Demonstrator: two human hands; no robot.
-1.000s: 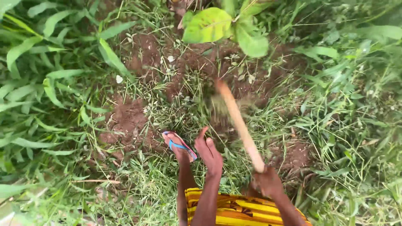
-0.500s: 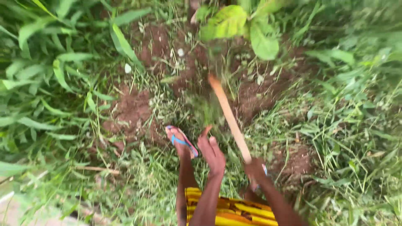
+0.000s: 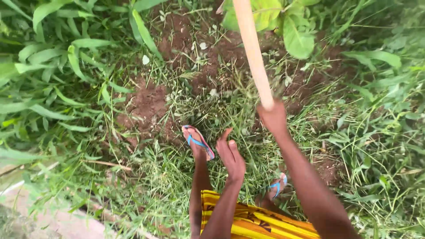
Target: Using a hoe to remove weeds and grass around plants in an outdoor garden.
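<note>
Two hands apart: right hand [image 3: 273,116] clenched round the near end of a pale wooden handle [image 3: 252,48], raised far over bare soil [image 3: 146,104] and cut grass [image 3: 221,110]; left hand [image 3: 232,155] empty, fingers [image 3: 225,135] loosely spread, probably for balance.

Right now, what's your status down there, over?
Right hand gripping wooden handle, raised over dug soil. Left hand open, empty, above cut grass. Left foot in sandal close by.

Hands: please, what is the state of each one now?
Left hand: open, holding nothing, fingers extended above the grass.
Right hand: closed around the end of the wooden handle, raised.
</note>
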